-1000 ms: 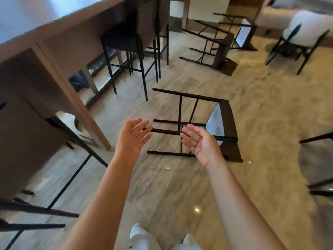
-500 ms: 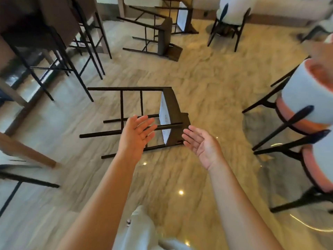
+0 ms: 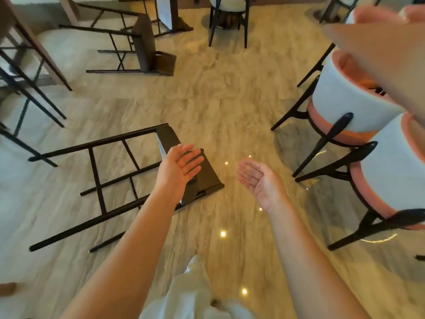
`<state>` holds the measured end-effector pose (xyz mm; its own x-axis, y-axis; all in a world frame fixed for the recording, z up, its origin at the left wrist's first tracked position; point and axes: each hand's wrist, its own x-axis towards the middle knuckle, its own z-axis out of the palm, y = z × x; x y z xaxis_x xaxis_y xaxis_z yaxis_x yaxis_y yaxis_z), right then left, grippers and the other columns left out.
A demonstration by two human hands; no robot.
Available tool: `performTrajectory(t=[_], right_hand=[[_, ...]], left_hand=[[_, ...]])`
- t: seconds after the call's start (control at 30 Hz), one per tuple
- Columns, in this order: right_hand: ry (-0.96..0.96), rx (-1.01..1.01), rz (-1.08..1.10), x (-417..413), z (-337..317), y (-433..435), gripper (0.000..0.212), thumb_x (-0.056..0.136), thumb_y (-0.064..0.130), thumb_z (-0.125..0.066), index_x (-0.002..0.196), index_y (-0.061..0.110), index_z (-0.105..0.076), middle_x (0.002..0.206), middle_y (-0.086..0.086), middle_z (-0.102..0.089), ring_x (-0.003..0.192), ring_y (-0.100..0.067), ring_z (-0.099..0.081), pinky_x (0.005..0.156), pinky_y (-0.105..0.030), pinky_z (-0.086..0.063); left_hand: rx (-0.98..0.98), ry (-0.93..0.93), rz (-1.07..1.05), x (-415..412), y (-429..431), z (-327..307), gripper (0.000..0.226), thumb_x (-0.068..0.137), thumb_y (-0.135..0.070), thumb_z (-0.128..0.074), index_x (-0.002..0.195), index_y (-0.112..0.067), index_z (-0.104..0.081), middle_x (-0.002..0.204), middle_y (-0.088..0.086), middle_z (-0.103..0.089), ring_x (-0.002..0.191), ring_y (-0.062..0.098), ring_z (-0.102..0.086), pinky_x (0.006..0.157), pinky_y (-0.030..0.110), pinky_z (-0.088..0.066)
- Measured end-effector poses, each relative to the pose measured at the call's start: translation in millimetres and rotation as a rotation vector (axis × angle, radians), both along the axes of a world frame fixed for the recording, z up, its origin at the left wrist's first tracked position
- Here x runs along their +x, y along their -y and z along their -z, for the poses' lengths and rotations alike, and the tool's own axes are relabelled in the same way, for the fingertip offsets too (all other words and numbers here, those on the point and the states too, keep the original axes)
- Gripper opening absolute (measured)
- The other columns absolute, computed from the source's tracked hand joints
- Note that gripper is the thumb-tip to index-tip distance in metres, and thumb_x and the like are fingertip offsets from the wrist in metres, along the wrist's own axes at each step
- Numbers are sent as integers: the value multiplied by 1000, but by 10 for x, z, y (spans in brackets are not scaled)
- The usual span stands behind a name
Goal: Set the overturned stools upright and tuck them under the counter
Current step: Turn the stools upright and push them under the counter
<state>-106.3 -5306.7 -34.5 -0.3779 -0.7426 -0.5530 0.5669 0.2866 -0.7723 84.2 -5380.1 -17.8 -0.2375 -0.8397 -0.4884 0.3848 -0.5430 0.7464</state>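
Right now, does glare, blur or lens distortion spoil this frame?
Head view: pinpoint light reflections dot the glossy floor, none on the nearest overturned stool. Head view: motion blur smears the floor veining and the far stools; left hand and right hand read clearly. Head view: wide-angle bending tilts the upholstered chairs at right; a tan shape top right is out of focus.

Left hand [image 3: 181, 168]: flat, palm inward, over the seat of the fallen stool [image 3: 208, 178].
Right hand [image 3: 257, 180]: relaxed, palm up, right of the stool.
Arms [image 3: 138, 245]: both extended forward.
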Motion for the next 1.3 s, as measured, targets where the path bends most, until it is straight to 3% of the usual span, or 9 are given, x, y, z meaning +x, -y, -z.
performTrajectory(t=[0.23, 0.4, 0.6, 0.8, 1.3], right_hand=[[45, 1, 91, -606, 25, 502, 28, 99, 19, -47, 114, 6, -66, 111, -13, -72, 105, -25, -68, 90, -36, -54], [101, 8, 104, -1121, 82, 940, 22, 99, 16, -49, 106, 6, -67, 110, -15, -70, 105, -27, -67, 90, -42, -55], [100, 56, -7, -1864, 243, 1488, 27, 98, 17, -49, 116, 3, -63, 112, -16, -70, 106, -28, -66, 89, -42, -56], [62, 75, -130, -2558, 295, 1922, 27, 98, 20, -50, 114, 6, -66, 112, -15, -71, 105, -26, -68, 88, -40, -56], [71, 145, -243, -3088, 635, 3305, 24, 98, 21, -49, 109, 10, -67, 113, -13, -70, 106, -25, -67, 96, -43, -52]], left_hand=[[29, 8, 78, -703, 681, 55, 30, 97, -26, -46, 116, -10, -63, 117, 11, -69, 109, 26, -65, 97, 38, -49], [40, 12, 62, -1200, 1055, 166, 28, 96, -25, -46, 112, -11, -64, 117, 11, -69, 109, 26, -66, 100, 40, -47], [94, 3, -71, -1911, 1418, 358, 29, 96, -24, -47, 115, -10, -64, 116, 10, -69, 107, 26, -67, 101, 41, -47], [119, -31, -194, -2545, 1663, 460, 30, 99, -24, -44, 118, -11, -62, 116, 9, -70, 105, 25, -68, 98, 40, -49], [159, 26, -288, -2912, 2811, 828, 32, 102, -22, -38, 122, -10, -59, 121, 10, -66, 111, 25, -64, 96, 38, -49]])
